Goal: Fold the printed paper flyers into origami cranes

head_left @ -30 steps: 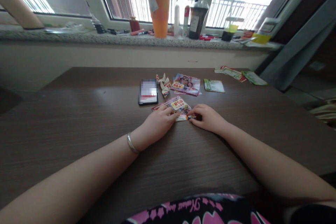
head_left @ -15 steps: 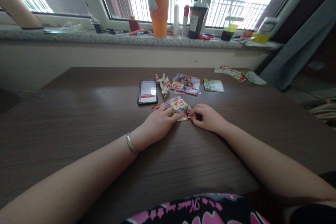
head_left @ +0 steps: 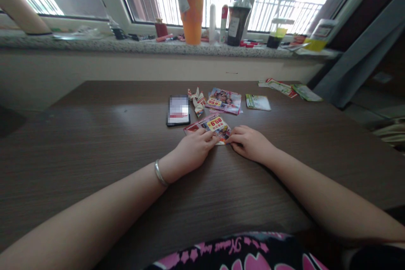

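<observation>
A colourful printed leaflet (head_left: 218,123), with a yellow price box that reads upside down, lies on the brown table between my hands. Across its lower left part rests my left hand (head_left: 196,145), palm down, fingers laid flat on the paper; they cover that part of it. My right hand (head_left: 248,141) is at the lower right corner, thumb and fingers closed together on the paper's edge. Just beyond the leaflet are a folded paper figure (head_left: 198,102) and a small stack of similar leaflets (head_left: 224,101).
A phone or tablet with a blurred screen (head_left: 178,110) lies left of the paper figure. Right of the stack is a green and white paper pad (head_left: 258,102); more printed papers (head_left: 281,87) lie at the back right. Drink cups, including an orange one (head_left: 192,17), line the windowsill (head_left: 142,47).
My right fingers have drawn together and shifted slightly left along the leaflet's lower right corner. The leaflet's top edge sits a little farther away. My left hand stays on the paper.
</observation>
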{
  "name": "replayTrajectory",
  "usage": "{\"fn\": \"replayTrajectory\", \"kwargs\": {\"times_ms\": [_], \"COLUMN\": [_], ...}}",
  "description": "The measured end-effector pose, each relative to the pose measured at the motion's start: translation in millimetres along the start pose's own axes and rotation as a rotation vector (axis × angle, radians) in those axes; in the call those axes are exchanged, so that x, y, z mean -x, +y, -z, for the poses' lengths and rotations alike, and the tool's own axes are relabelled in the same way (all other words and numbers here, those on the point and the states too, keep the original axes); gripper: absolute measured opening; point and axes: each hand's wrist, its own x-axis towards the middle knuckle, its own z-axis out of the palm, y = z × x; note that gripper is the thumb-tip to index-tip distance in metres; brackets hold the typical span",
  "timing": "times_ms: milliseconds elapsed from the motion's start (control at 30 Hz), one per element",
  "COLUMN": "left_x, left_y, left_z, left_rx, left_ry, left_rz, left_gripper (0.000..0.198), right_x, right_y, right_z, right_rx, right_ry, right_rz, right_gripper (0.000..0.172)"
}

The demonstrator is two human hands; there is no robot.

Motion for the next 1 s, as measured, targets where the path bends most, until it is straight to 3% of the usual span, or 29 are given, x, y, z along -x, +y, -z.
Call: {"fn": "replayTrajectory", "kwargs": {"times_ms": [300, 1000], "left_x": [-3, 3], "left_y": [5, 6], "left_z": [10.3, 9.1], "left_rx": [-0.024, 0.011], "left_ry": [-0.052, -0.052], "left_rz": [-0.092, -0.029], "left_gripper": [0.038, 0.042], "right_x": [0, 7], "right_y": [-1, 13], "right_z": [9, 23], "right_rx": [0.031, 0.029], "right_ry": [-0.081, -0.185], "right_rz": [-0.06, -0.119], "right_gripper": [0.017, 0.017]}}
